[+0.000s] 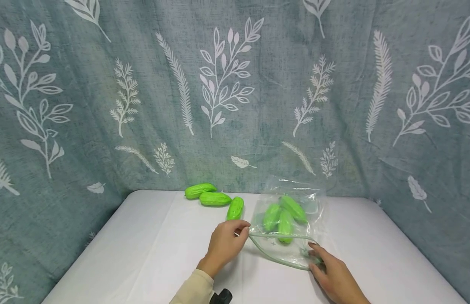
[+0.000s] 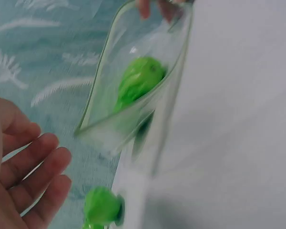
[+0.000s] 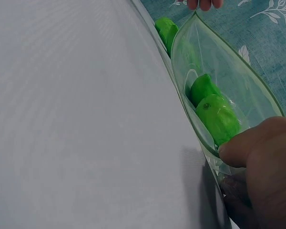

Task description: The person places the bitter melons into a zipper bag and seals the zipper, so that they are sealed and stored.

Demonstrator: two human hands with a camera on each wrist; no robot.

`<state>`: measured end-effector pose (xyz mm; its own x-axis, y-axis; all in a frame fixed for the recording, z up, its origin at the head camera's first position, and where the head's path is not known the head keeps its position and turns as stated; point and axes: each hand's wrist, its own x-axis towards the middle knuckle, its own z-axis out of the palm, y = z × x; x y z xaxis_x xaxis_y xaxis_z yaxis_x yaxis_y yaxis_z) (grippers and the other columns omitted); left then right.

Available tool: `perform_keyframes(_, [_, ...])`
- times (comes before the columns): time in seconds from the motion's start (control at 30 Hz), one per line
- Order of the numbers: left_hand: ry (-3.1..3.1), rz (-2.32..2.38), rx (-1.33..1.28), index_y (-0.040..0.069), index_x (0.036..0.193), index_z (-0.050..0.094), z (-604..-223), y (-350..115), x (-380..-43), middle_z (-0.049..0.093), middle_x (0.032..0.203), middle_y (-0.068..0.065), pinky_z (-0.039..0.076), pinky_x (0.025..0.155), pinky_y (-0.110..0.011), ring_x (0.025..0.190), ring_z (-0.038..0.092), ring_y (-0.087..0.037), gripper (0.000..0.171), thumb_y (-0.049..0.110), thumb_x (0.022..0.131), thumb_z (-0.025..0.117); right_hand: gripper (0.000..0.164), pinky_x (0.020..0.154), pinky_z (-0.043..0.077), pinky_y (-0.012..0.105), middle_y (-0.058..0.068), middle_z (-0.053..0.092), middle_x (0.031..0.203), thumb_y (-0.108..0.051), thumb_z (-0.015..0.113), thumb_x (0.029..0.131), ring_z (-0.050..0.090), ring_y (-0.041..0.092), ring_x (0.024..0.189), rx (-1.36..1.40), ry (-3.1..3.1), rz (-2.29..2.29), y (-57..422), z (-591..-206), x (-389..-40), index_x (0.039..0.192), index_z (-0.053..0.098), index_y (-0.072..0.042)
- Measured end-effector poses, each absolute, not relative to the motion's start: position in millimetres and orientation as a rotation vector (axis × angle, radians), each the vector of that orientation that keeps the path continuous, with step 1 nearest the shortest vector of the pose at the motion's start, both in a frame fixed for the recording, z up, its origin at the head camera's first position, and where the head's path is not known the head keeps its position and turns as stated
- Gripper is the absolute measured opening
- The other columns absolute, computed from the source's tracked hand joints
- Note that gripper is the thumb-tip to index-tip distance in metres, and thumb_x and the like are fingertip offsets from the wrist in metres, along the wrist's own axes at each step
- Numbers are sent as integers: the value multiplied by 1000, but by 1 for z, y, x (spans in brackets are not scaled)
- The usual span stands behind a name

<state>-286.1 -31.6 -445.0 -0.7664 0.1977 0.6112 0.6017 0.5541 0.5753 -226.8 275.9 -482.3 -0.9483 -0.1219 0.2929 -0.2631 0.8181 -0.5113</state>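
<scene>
A clear bag (image 1: pixel 312 217) with a green rim lies on the white bench (image 1: pixel 163 253), its mouth gaping toward the person. Three green gourds (image 1: pixel 271 217) rest inside, one reaching near the opening; three loose gourds (image 1: pixel 215 199) lie outside, left of it. The right hand (image 1: pixel 331 270) has its grip on the mouth's right end. The left hand's (image 1: pixel 226 242) grip is relaxed beside the left corner; contact there is unclear.
</scene>
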Motion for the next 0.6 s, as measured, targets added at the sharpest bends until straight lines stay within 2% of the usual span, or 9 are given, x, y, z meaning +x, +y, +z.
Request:
perform_keyframes(0.3, [-2377,-1311,-286,12,101,77,-451,-45,-317,70,88,8,53,73,-32,83,65,-10,15,15,93,66,53,100,45,57,5,70,120,-11,71,92,59,35,122,296,-2730,839,276,-485,-227,142,54,-8])
perform_keyframes(0.43, [-2320,-1380,-161,9,102,76,-458,-46,-330,71,94,2,53,76,-36,89,66,-15,15,10,91,66,54,101,44,56,5,69,123,-13,70,92,58,34,123,275,-2770,853,276,-485,-227,143,52,-8])
perform_keyframes(0.6, [-2288,-1534,-53,4,108,74,-466,-45,-346,68,106,-10,51,86,-42,100,63,-27,22,7,87,69,55,101,44,56,5,69,122,-13,71,92,58,34,123,272,-2767,850,276,-482,-227,143,52,-8])
